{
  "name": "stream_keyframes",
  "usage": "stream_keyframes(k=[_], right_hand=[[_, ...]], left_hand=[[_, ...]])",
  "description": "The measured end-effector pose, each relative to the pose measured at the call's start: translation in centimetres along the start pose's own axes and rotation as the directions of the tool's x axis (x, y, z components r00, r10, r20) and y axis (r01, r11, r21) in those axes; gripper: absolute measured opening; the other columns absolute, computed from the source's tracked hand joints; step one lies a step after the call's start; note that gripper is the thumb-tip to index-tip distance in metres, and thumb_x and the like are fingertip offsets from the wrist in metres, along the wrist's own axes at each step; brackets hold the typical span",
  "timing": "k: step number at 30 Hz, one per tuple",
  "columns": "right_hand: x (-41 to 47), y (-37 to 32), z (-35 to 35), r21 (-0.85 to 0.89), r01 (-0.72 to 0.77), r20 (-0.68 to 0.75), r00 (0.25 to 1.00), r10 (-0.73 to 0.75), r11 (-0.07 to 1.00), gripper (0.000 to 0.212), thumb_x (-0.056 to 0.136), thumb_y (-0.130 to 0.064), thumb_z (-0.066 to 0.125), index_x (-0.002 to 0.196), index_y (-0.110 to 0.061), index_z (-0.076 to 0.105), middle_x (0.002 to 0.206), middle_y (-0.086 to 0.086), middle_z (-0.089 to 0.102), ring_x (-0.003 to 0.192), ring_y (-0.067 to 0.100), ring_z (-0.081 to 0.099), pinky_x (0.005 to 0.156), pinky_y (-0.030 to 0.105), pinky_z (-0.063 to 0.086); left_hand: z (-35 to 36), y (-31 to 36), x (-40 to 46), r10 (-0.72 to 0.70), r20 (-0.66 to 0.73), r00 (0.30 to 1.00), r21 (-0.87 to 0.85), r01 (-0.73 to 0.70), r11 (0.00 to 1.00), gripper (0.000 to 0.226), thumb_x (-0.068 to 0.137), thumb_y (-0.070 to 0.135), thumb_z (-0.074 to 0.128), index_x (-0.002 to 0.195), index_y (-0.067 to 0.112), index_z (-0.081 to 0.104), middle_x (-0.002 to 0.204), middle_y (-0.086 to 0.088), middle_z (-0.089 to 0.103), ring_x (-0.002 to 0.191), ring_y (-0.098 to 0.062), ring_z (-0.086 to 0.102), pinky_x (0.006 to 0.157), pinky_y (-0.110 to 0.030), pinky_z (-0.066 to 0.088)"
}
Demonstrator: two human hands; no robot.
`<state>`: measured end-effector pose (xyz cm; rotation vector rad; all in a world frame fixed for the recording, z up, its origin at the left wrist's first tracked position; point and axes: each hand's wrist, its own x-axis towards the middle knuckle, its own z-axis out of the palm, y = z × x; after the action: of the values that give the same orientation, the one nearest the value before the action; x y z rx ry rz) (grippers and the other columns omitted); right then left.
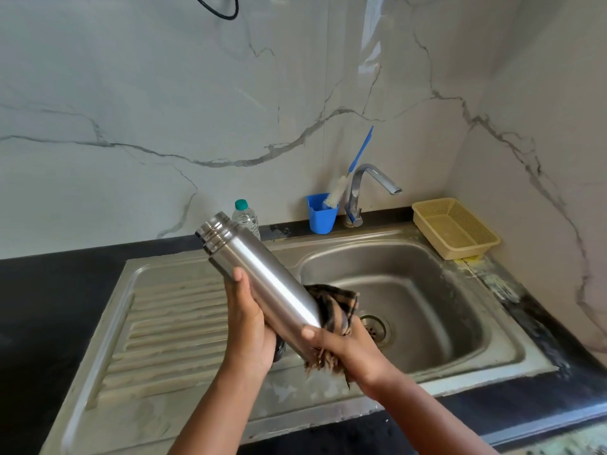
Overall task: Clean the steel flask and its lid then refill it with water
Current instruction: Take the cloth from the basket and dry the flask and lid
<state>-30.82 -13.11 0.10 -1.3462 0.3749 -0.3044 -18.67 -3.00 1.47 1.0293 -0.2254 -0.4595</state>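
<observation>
The steel flask (259, 274) lies tilted in both my hands above the sink (410, 290), its threaded, lidless mouth pointing up and to the far left, its base low near my right hand (341, 346). My left hand (249, 326) is wrapped around the middle of the body from the left, thumb pressed on the steel. My right hand is closed around the lower end through a dark checked cloth (335, 310), which bunches out behind the flask and hangs frayed below my palm. Far behind, a bottle brush (345, 178) stands in a blue cup (322, 215) beside the tap (368, 188).
</observation>
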Motion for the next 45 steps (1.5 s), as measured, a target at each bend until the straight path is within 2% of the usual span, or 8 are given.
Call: stream_keyframes(k=[8,13,16,24,29,37,42,45], right_hand=[[0.5,0.8,1.6,0.759,-0.212,-0.057,0.92,0.388,0.615,0.072,0.088,-0.059,0.054,0.13,-0.001,0.06,0.119,0.028,0.064,0.09,0.034,0.068,0.072,0.037,0.057],[1.6,0.8,0.2,0.725,-0.158,-0.197,0.885,0.422,0.67,0.045,0.101,-0.038,0.045,0.099,-0.002,0.073,0.08,0.014,0.072,0.065,0.023,0.07,0.05,0.028,0.055],[1.4,0.7,0.1,0.777,-0.086,-0.201,0.905,0.375,0.623,0.047,0.103,-0.024,0.039,0.073,-0.006,0.071,0.07,0.012,0.067,0.059,0.021,0.067,0.05,0.029,0.055],[0.9,0.8,0.1,0.704,-0.138,-0.15,0.93,0.336,0.697,0.052,0.095,-0.052,0.048,0.114,-0.007,0.068,0.113,0.027,0.066,0.092,0.039,0.066,0.075,0.047,0.056],[0.7,0.9,0.7,0.652,-0.158,-0.159,0.928,0.337,0.742,0.035,0.092,-0.024,0.048,0.077,0.0,0.069,0.066,0.015,0.066,0.049,0.021,0.062,0.039,0.024,0.05],[0.3,0.1,0.8,0.572,-0.014,-0.218,0.961,0.168,0.82,0.021,0.081,-0.014,0.055,0.07,-0.009,0.072,0.071,0.01,0.068,0.065,0.017,0.066,0.066,0.034,0.05],[-0.3,0.5,0.8,0.254,-0.026,-0.3,0.948,0.104,0.967,0.039,0.104,-0.036,0.04,0.095,-0.011,0.07,0.075,0.016,0.066,0.056,0.02,0.062,0.046,0.025,0.047],[-0.1,-0.9,1.0,0.186,0.116,-0.283,0.957,-0.06,0.976,0.061,0.091,-0.064,0.045,0.122,-0.016,0.064,0.108,0.012,0.073,0.101,0.023,0.071,0.081,0.029,0.058]], left_hand=[[2.2,-2.1,-2.3,0.309,0.139,0.941,0.154,-0.329,0.932,0.102,0.059,0.074,0.078,0.138,0.026,0.035,0.116,-0.006,0.06,0.096,-0.018,0.062,0.071,-0.026,0.054],[2.1,-2.8,-2.8,0.419,0.401,0.815,0.302,-0.549,0.779,0.072,0.054,0.051,0.092,0.116,0.042,0.057,0.108,-0.006,0.062,0.098,-0.035,0.062,0.085,-0.055,0.05],[2.1,-3.1,-2.9,0.481,0.503,0.718,0.394,-0.686,0.612,0.083,0.052,0.039,0.095,0.122,0.05,0.051,0.116,0.013,0.057,0.109,-0.017,0.058,0.092,-0.038,0.048],[3.0,-1.1,-2.3,0.426,0.24,0.872,0.216,-0.476,0.853,0.067,0.062,0.069,0.08,0.119,0.056,0.049,0.11,0.014,0.065,0.098,-0.011,0.064,0.081,-0.03,0.051],[2.1,-2.9,-1.7,0.467,0.498,0.73,0.397,-0.671,0.626,0.073,0.054,0.061,0.087,0.116,0.035,0.059,0.106,-0.001,0.061,0.096,-0.032,0.061,0.079,-0.056,0.049],[1.3,-3.2,-1.5,0.503,0.617,0.605,0.469,-0.796,0.381,0.091,0.04,0.038,0.097,0.12,0.026,0.055,0.108,0.009,0.053,0.098,-0.019,0.058,0.079,-0.04,0.051],[2.6,-2.5,-1.5,0.403,0.452,0.795,0.578,-0.606,0.547,0.074,0.065,0.068,0.076,0.123,0.028,0.053,0.109,0.003,0.062,0.099,-0.019,0.063,0.078,-0.039,0.053],[2.5,-2.3,-1.3,0.227,0.335,0.914,0.628,-0.396,0.669,0.066,0.069,0.067,0.073,0.123,0.039,0.049,0.107,0.016,0.068,0.097,-0.006,0.067,0.075,-0.024,0.055]])
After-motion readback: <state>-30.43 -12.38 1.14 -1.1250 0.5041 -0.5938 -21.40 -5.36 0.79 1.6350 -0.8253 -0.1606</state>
